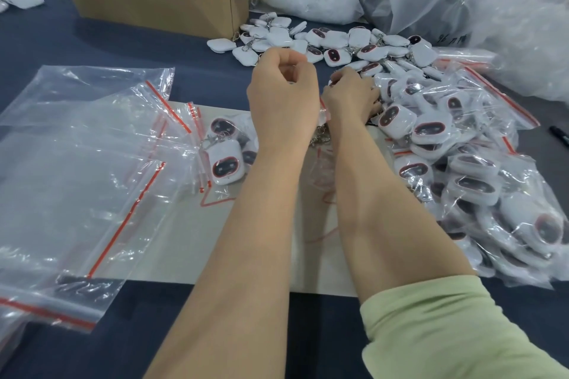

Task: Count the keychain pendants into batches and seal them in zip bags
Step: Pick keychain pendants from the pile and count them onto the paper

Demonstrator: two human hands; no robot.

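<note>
The loose pile (335, 40) of white pendants is spread across the dark table ahead of both hands. Its long axis runs from far left, beside the box (154, 8), to near right, where it meets the filled bags (468, 169). The right hand (349, 98) is the nearer one. It is laid on the near edge of the pile with its fingers bent down among the pendants, but whether one is actually pinched cannot be told, since the fingertips are hidden. The left hand (283, 92) is held just short of the pile's near-left edge, knuckles up and fingers curled into a loose fist. What it encloses, if anything, is hidden by the back of the hand. Metal clasps (320, 137) are seen between the two wrists, and it cannot be told whether they hang from a hand or lie on the sheet (191, 240). The bag (224, 160) being filled, with a few pendants inside, lies on that sheet behind the hands, towards the person and to the left, partly covered by the left forearm. Its mouth cannot be made out. Empty bags (77, 169) are stacked further left. The coming move is therefore judged to run backward and leftward, from pile to bag, with the pile reached most readily by the right hand and the bag by the left.
</note>
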